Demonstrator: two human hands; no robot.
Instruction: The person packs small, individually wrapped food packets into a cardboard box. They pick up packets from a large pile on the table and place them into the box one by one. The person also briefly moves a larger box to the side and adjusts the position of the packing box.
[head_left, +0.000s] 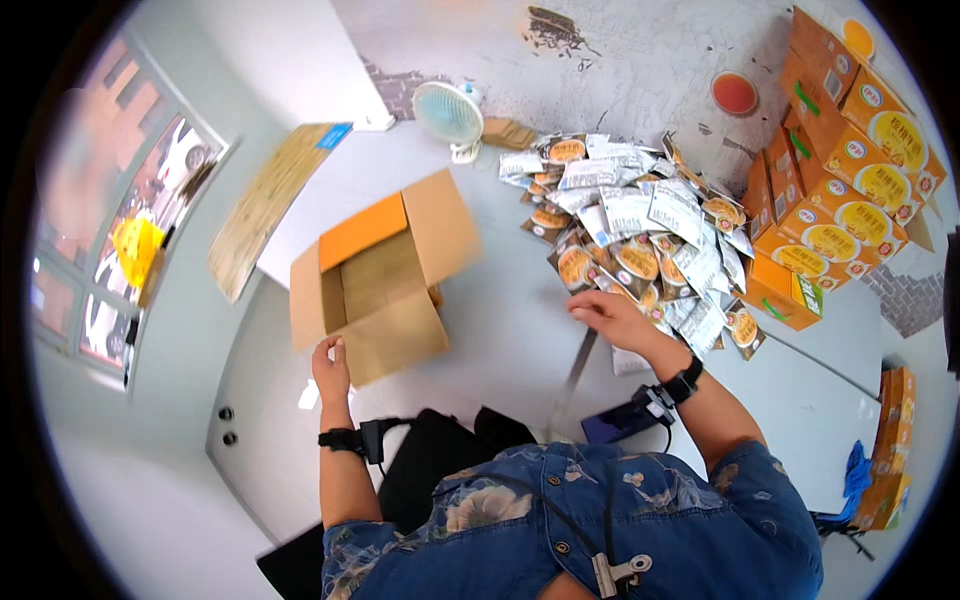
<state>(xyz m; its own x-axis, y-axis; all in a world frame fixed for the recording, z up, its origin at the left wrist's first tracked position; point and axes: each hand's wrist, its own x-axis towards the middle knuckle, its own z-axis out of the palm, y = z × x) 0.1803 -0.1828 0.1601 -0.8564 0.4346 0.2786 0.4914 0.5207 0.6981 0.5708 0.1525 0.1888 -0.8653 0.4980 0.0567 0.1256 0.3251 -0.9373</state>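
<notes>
An orange-and-brown cardboard carton (379, 281) stands on the grey-white table with its flaps spread and its inside visible. My left hand (331, 369) is at the near left corner of its front flap (394, 337), fingers bent; whether they pinch the cardboard is unclear. To the right, my right hand (616, 319) hovers at the near left edge of a heap of sachets (637, 210). Its fingers are loosely bent, and nothing shows in them. The sachets are silver on one side and brown with a yellow round picture on the other.
Stacked orange cartons (840, 187) with green handles rise at the right. A small fan (450, 116) and flat cardboard pieces (507, 133) sit by the wall. A wooden board (274, 202) is at the left. A dark phone-like device (619, 424) lies near my right forearm.
</notes>
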